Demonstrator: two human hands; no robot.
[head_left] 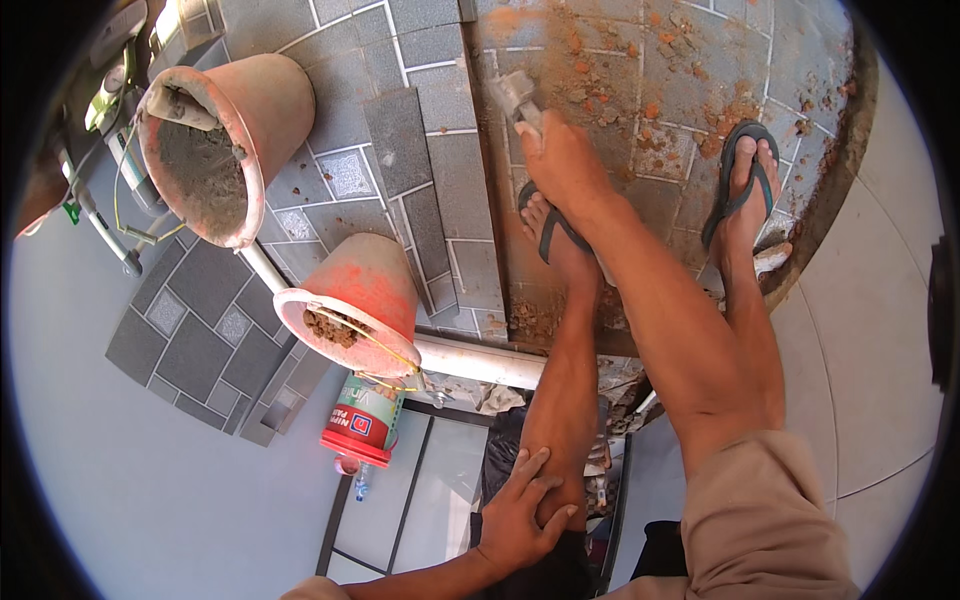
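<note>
My right hand (566, 165) is closed around a dusty hand tool (514, 92) with a pale grey head. Its head is slightly blurred, and I cannot tell its exact kind. The tool is held just above the dirt-covered grey tiles (650, 90), close by my left sandal (549, 220). Spread fingers of my left hand (522, 515) rest on my left leg just below the knee, with nothing in them. Orange-brown crumbs and broken bits of rubble (735, 113) lie scattered around the tool and between my feet.
Left stand a bucket (250, 100) of grey mortar and a reddish bucket (380, 285) with brown soil inside. Beyond them are a red-and-green paint pail (365, 415) and a white pipe (480, 362). A loose grey tile (397, 140) lies on the paving. A curved edge borders pale floor (850, 330).
</note>
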